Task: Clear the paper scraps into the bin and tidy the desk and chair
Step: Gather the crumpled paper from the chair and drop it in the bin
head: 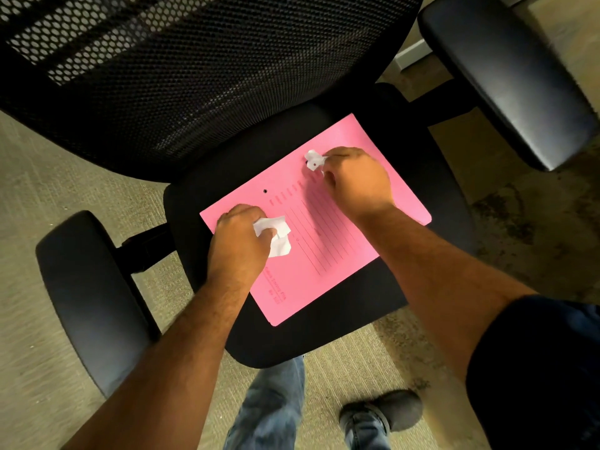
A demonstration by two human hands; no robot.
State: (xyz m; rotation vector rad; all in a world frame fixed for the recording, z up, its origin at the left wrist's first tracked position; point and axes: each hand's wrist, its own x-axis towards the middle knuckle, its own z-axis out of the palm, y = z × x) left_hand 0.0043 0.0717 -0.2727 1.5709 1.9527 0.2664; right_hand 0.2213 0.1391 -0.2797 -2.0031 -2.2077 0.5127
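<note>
A pink file folder (328, 228) lies flat on the black seat (328, 332) of an office chair. My left hand (240, 238) rests on the folder's left part, fingers closed around a crumpled white paper scrap (279, 237). My right hand (357, 180) is over the folder's far right part, its fingertips pinching a smaller white paper scrap (314, 160). No bin is in view.
The chair's mesh backrest (194, 69) rises behind the seat. Padded armrests stand on the left (87, 297) and right (506, 76). Beige carpet (48, 196) surrounds the chair, with dark stains at right. My legs and a shoe (380, 414) are just in front of the seat.
</note>
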